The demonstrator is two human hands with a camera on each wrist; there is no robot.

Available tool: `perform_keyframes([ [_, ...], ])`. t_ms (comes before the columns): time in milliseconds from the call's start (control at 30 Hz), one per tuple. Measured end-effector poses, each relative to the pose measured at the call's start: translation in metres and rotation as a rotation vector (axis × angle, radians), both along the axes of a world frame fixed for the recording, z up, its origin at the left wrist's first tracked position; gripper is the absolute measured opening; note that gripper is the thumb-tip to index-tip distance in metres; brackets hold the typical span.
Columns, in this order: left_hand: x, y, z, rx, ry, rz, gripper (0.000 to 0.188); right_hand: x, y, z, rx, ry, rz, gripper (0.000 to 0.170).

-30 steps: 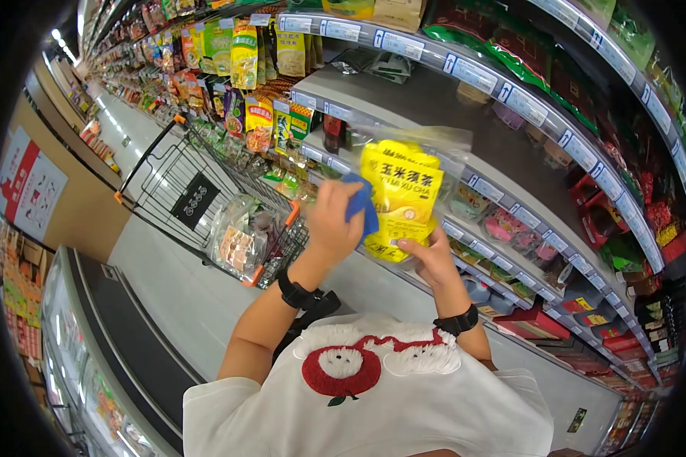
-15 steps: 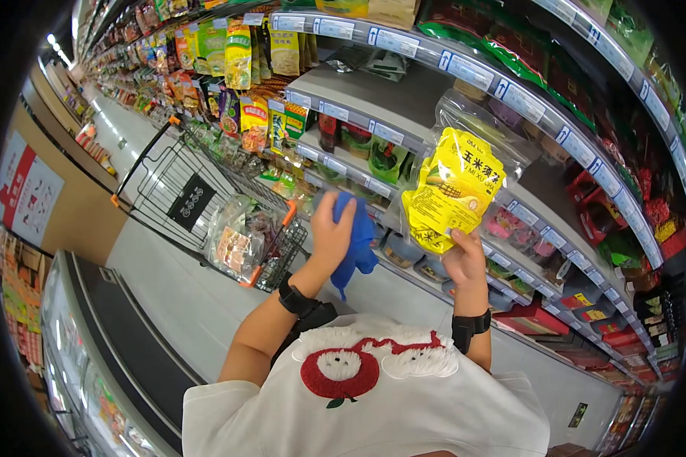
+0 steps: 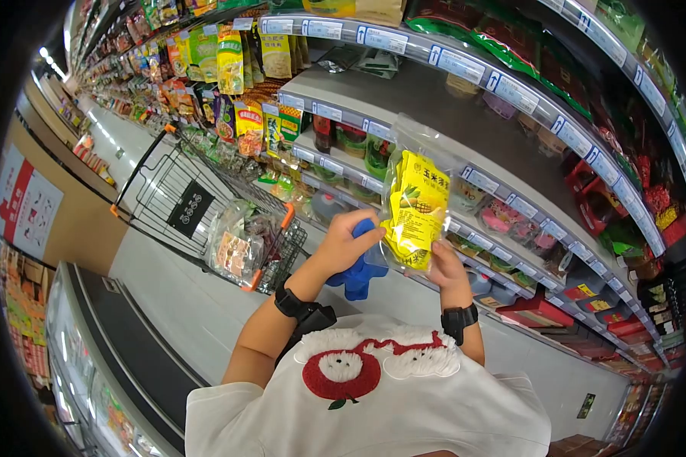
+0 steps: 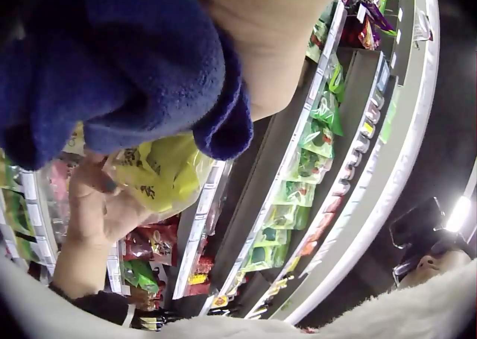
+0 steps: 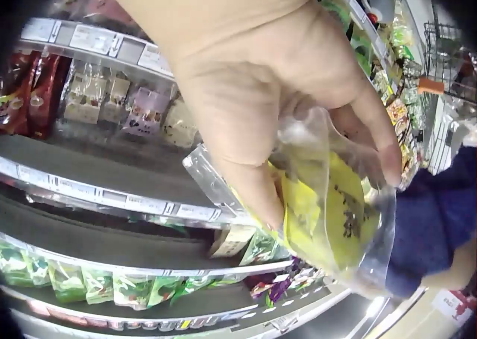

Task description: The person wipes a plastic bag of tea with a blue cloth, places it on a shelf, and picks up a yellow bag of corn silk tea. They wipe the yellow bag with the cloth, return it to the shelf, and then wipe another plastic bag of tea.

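Note:
My right hand (image 3: 451,273) grips the lower edge of a clear zip bag of yellow tea packets (image 3: 415,209), thumb on the near face. The bag stands upright before the shelf, its clear top empty of packets. In the right wrist view, thumb and fingers curl round the plastic of the tea bag (image 5: 328,212). My left hand (image 3: 343,247) holds a crumpled blue cloth (image 3: 358,276) close against the bag's left side. That blue cloth (image 4: 141,78) fills the upper left of the left wrist view and hides most of the fingers.
A wire shopping cart (image 3: 194,202) with orange corners stands at left, holding a clear-wrapped package (image 3: 236,251). Shelves with price-label rails (image 3: 465,68) curve along the right, stocked with packaged food. A glass-sided display case (image 3: 76,350) lies at lower left.
The tea bag swung out to the right, then came back left and turned more upright. The left hand drew the cloth away from the bag, then brought it back beside it.

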State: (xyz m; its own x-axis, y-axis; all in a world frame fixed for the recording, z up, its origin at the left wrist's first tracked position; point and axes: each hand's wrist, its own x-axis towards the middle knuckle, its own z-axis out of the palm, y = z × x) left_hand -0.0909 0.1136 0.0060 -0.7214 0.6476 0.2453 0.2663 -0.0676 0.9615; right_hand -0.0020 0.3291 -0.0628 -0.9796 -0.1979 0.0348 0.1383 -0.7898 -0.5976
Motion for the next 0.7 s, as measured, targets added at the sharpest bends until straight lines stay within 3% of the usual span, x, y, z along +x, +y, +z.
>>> perform_keyframes([
  [100, 0.0, 0.003, 0.002, -0.007, 0.013, 0.106, 0.014, -0.005, -0.007, -0.006, 0.203, -0.128, -0.11, 0.057],
  [200, 0.003, 0.006, 0.008, -0.057, 0.183, 0.179, 0.013, -0.012, -0.006, -0.015, 0.631, -0.243, -0.244, 0.056],
  [300, 0.003, 0.009, 0.002, -0.109, 0.456, 0.171, 0.011, -0.012, -0.016, -0.003, 0.581, -0.16, -0.207, 0.061],
  [400, 0.014, 0.013, 0.006, -0.16, 0.575, 0.095, 0.01, -0.011, -0.031, -0.001, 0.56, -0.032, -0.161, 0.074],
  [467, 0.014, 0.017, -0.005, -0.165, 0.588, 0.017, 0.012, -0.012, -0.039, -0.005, 0.459, 0.102, -0.17, 0.08],
  [500, 0.015, 0.017, -0.006, -0.177, 0.588, -0.01, 0.013, -0.012, -0.039, -0.002, 0.424, 0.085, -0.109, 0.093],
  [700, 0.018, 0.016, 0.002, -0.165, 0.611, -0.102, 0.015, -0.01, -0.04, 0.006, 0.421, 0.102, -0.07, 0.11],
])
